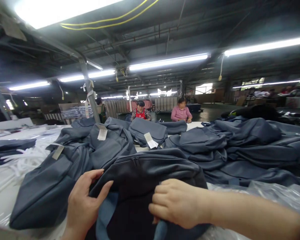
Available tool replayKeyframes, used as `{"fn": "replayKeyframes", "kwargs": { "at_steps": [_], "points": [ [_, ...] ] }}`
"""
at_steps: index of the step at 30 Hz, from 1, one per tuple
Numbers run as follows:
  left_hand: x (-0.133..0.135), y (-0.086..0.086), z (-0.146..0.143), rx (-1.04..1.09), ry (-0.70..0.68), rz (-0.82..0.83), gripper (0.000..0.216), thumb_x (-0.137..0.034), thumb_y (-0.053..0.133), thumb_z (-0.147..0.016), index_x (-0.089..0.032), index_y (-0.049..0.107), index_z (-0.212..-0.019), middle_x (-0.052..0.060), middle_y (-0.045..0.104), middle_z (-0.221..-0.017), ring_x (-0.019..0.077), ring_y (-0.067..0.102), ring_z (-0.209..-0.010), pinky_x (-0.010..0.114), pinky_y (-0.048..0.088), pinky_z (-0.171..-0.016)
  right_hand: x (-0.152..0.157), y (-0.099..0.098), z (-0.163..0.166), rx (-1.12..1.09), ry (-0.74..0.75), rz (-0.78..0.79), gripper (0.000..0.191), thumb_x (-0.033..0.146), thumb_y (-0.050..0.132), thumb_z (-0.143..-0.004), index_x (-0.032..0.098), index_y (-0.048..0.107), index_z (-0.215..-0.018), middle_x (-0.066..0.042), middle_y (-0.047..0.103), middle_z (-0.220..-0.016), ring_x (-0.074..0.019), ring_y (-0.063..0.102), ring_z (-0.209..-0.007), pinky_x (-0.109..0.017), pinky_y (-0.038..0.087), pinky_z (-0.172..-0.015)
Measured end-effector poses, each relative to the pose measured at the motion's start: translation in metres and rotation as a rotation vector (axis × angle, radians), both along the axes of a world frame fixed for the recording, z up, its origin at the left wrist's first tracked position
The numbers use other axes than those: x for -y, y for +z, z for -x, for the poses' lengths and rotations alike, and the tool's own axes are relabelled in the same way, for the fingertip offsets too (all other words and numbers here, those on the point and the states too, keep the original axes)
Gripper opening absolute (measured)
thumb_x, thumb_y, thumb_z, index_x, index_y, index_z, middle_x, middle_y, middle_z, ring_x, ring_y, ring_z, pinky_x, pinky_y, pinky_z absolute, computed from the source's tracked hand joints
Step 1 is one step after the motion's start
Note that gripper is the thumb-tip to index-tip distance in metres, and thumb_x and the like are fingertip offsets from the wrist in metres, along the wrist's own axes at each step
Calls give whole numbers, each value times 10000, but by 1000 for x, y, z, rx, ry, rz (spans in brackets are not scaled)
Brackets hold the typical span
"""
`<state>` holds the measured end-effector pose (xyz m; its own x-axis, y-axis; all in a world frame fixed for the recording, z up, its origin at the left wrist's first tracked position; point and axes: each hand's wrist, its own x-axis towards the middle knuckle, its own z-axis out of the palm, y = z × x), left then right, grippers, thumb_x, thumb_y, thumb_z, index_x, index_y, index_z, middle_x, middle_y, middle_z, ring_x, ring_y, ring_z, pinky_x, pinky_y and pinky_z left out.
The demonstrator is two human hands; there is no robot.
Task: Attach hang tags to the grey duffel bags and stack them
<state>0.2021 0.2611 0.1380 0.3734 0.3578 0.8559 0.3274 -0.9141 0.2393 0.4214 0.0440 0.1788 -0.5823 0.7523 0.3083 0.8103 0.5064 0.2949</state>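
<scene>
A dark blue-grey zippered bag (135,193) lies in front of me, its two zipper pulls (135,161) side by side near the top seam. My left hand (86,196) is around the bag's left edge, thumb in front; some of its fingers are hidden. Beside that thumb hangs a lighter blue strap (107,213). My right hand (173,203) is closed in a fist over the front of the bag, gripping a second blue strap (161,230) that comes out below it.
Similar bags (47,180) with paper tags lie left and behind, and more are heaped on the right (252,143). White cords (27,156) lie on the left of the white table (2,196). Clear plastic (272,196) is at right. Two people (182,111) sit across.
</scene>
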Motion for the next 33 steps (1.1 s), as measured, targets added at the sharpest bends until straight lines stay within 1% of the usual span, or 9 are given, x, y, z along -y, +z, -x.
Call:
{"fn": "replayKeyframes", "kwargs": {
  "at_steps": [4, 6, 11, 14, 16, 19, 24, 30, 33],
  "points": [
    [15, 36, -26, -204, -16, -298, 669, -559, 739, -733, -217, 535, -1271, 118, 569, -1276, 311, 554, -1146, 461, 462, -989, 11, -10, 16, 6, 15, 68, 245, 337, 489, -965, 161, 639, -884, -20, 621, -687, -164, 483, -604, -316, 372, -557],
    [22, 49, -43, -335, -44, -344, 804, -532, 780, -698, -224, 455, -1366, 137, 480, -1399, 344, 477, -1256, 501, 422, -1046, 15, -13, 18, -2, 11, 81, 246, 339, 491, -965, 162, 637, -876, -16, 624, -684, -163, 480, -594, -316, 372, -545],
    [34, 56, -69, -597, -170, -283, 452, -383, 739, -798, -193, 570, -1171, 55, 657, -1000, 234, 621, -914, 384, 522, -846, 33, 1, 20, 7, 46, 313, 44, 200, 635, -838, 174, 632, -875, -15, 685, -772, -155, 561, -684, -289, 462, -621],
    [40, 50, -68, -568, -151, -333, 344, -359, 671, -860, -169, 568, -1127, 59, 658, -949, 232, 626, -869, 383, 524, -809, 40, 26, 17, -219, 154, 430, 258, 211, 651, -827, 177, 616, -1080, -26, 692, -1120, -121, 625, -987, -204, 494, -850],
    [44, 47, -64, -508, -162, -383, 419, -418, 623, -886, -139, 529, -1184, 78, 663, -956, 240, 633, -859, 394, 532, -793, 35, 39, 11, -434, 107, 248, 340, 256, 642, -852, 203, 584, -1183, -46, 633, -1254, -132, 583, -1140, -226, 450, -983],
    [52, 46, -58, -446, -216, -487, 480, -488, 525, -925, -111, 502, -1221, 100, 673, -959, 240, 647, -831, 386, 541, -733, 12, 41, -4, -558, -157, -88, 488, 290, 679, -826, 188, 541, -1283, -119, 565, -1332, -225, 508, -1250, -374, 402, -1067],
    [64, 48, -48, -353, -250, -630, 279, -324, 443, -985, -112, 559, -1124, 70, 694, -901, 195, 658, -770, 336, 525, -672, -22, 17, -16, -516, -296, 7, 657, 388, 771, -715, 148, 544, -1283, -127, 646, -1154, -268, 601, -1054, -413, 489, -924],
    [78, 57, -35, -300, -126, -603, 144, -272, 548, -943, -139, 588, -983, 66, 663, -940, 200, 639, -841, 326, 510, -720, -26, 2, -2, -545, -318, -138, 380, 302, 670, -773, 170, 600, -1122, -86, 687, -1033, -240, 638, -940, -364, 490, -839],
    [88, 66, -28, -264, -61, -595, 85, -237, 596, -912, -153, 587, -904, 78, 634, -986, 210, 615, -905, 323, 502, -755, -31, -2, 1, -511, -313, -213, 368, 250, 641, -772, 186, 597, -1131, -73, 689, -984, -234, 642, -890, -359, 485, -805]
  ]
}}
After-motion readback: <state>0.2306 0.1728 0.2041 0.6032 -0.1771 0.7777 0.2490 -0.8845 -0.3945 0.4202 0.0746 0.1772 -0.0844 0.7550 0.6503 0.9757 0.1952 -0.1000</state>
